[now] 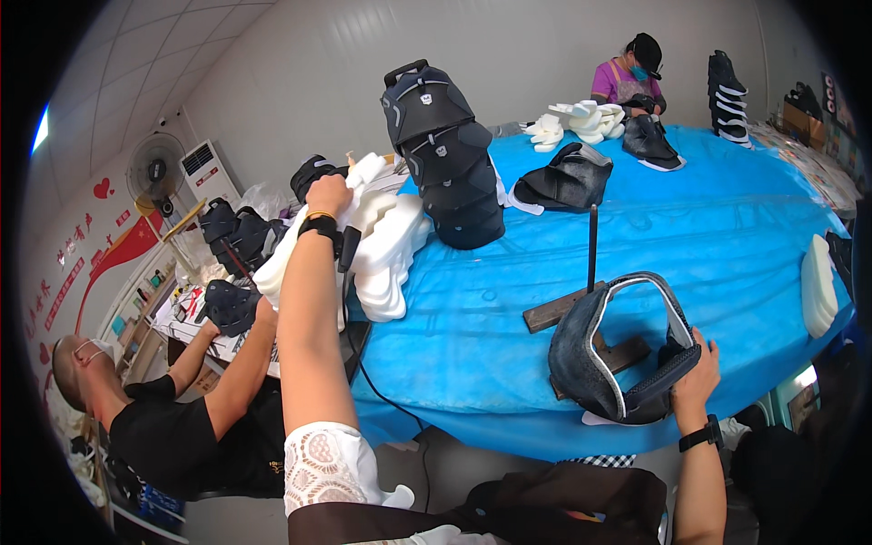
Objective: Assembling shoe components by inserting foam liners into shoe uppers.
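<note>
The dark grey bag shell (pixel 618 350) sits near the front edge of the blue-covered table (pixel 727 236), propped over a low wooden stand with an upright black rod (pixel 592 247). It is an unfinished padded piece, charcoal outside, with a pale grey piped rim arching over the top like a handle loop and a quilted dark panel at its lower right. The right hand (pixel 695 368) clasps that lower right corner, fingers curled around the edge and thumb against the panel, a black watch on the wrist. The left hand (pixel 329 193) reaches far out to the left end of the table and rests on a heap of white foam pieces (pixel 381 245), its fingers closed over the top piece, a black band and a thin yellow one on the wrist. Just beside the foam stands a tall stack of finished dark shells (pixel 445 154), nested one over another. Further back lies another dark shell (pixel 568 177), then more white foam shapes (pixel 581 118) in front of a seated person in a purple top (pixel 627 77). At the left a person in black (pixel 173 427) handles a dark piece.
</note>
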`<act>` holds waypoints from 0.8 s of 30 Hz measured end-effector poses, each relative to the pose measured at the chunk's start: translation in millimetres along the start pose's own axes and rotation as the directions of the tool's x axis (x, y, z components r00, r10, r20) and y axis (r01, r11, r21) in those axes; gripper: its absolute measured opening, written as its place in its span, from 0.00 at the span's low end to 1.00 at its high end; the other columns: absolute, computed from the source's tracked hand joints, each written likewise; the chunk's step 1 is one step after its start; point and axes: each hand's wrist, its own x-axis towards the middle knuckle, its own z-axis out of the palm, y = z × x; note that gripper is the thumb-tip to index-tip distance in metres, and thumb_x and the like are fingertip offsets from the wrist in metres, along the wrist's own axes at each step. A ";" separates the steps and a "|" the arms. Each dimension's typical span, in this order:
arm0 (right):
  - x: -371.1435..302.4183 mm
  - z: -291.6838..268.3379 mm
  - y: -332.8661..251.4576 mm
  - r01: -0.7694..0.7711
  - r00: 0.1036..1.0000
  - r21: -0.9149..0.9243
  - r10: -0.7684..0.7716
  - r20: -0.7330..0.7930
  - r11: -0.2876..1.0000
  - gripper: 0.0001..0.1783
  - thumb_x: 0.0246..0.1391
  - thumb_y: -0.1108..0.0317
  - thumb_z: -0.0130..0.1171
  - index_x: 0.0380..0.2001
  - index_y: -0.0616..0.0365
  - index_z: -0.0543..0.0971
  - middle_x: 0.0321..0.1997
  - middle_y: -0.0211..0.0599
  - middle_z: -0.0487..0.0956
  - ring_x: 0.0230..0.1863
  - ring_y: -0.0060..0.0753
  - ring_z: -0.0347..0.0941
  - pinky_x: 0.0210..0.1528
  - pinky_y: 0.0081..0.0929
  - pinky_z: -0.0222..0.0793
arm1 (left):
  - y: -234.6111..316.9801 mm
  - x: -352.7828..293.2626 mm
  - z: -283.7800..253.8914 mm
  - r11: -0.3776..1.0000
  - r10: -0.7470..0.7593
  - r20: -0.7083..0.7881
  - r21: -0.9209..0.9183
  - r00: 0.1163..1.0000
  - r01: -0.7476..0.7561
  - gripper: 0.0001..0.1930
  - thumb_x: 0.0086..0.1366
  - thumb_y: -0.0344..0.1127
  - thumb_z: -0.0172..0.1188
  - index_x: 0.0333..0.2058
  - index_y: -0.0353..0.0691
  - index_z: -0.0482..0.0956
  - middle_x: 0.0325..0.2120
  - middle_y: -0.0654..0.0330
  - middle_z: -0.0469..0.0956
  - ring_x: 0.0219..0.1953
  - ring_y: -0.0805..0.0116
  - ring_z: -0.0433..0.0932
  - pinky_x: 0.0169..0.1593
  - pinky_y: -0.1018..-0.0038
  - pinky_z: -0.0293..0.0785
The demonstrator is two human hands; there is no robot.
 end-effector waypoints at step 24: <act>-1.3 -19.4 -6.9 -0.135 0.988 0.531 0.152 0.011 0.836 0.15 0.68 0.60 0.46 0.40 0.63 0.74 0.35 0.47 0.73 0.37 0.52 0.70 0.42 0.40 0.66 | -32.5 -120.1 -87.2 0.592 -0.561 -0.654 -0.746 0.508 -0.306 0.12 0.75 0.39 0.49 0.45 0.35 0.71 0.32 0.43 0.82 0.34 0.48 0.82 0.41 0.60 0.76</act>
